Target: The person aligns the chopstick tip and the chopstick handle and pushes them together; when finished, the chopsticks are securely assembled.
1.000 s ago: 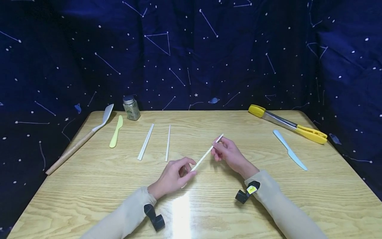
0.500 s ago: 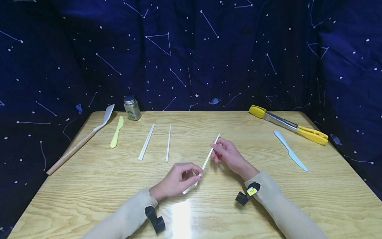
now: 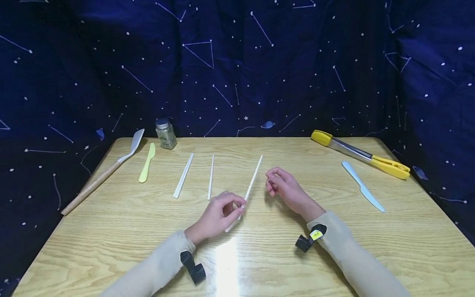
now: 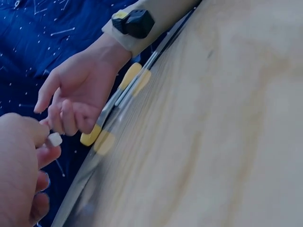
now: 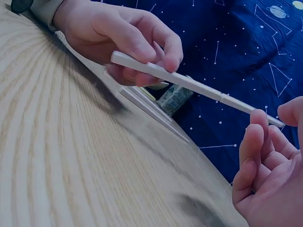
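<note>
A slim white chopstick [image 3: 254, 178] slants up and away from my left hand [image 3: 219, 216], which pinches it near its thicker end between thumb and fingers. In the right wrist view the chopstick [image 5: 199, 88] is held above the table, with a groove ringing its shaft. My right hand [image 3: 289, 192] hovers just to the right, fingers loosely curled and holding nothing. From the left wrist view, only the blunt white end of the chopstick [image 4: 54, 139] shows between the left fingers. Left of it lie a single chopstick [image 3: 210, 177] and a pair of chopsticks [image 3: 183, 176] side by side.
Along the left side are a wooden-handled spatula [image 3: 100, 177], a pale yellow knife [image 3: 147, 163] and a glass jar [image 3: 166, 135] of dried herbs. Yellow-ended tongs [image 3: 356, 152] and a light blue knife [image 3: 363, 186] lie at the right. A starry dark blue curtain hangs behind the table.
My right hand has let go of the chopstick. The left hand first drew its end nearer, then moved it leftward and away; the chopstick now points more steeply away from me.
</note>
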{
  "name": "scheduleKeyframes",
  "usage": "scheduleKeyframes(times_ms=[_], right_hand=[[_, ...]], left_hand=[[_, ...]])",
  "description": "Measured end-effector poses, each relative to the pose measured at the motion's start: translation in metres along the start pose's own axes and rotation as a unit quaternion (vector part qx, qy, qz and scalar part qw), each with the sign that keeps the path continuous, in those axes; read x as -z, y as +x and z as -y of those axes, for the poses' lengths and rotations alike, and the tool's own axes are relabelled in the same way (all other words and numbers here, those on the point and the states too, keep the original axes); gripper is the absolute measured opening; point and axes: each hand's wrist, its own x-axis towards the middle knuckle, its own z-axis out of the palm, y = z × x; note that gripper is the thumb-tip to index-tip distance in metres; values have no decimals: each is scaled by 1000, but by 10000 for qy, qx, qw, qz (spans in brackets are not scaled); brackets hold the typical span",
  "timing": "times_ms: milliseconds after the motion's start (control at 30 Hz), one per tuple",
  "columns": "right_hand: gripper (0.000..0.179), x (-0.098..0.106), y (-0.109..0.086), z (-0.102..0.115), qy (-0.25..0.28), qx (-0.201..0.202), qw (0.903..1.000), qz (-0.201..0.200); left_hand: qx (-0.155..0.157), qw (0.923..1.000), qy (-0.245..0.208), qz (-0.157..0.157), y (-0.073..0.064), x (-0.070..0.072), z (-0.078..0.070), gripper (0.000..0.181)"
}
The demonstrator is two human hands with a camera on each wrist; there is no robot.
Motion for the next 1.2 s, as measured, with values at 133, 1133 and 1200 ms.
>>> scheduleKeyframes(times_ms=[133, 1133, 1200], right_hand=[[12, 0, 0, -1, 63, -78, 9999, 66], [24, 4, 4, -13, -627, -117, 9978, 198], [23, 5, 3, -12, -652, -116, 9977, 111]], left_hand=[[358, 9984, 358, -246, 1, 9, 8, 15], [870, 9738, 1932, -820, 6, 40, 43, 13], [738, 9722, 2074, -793, 8, 39, 45, 13]])
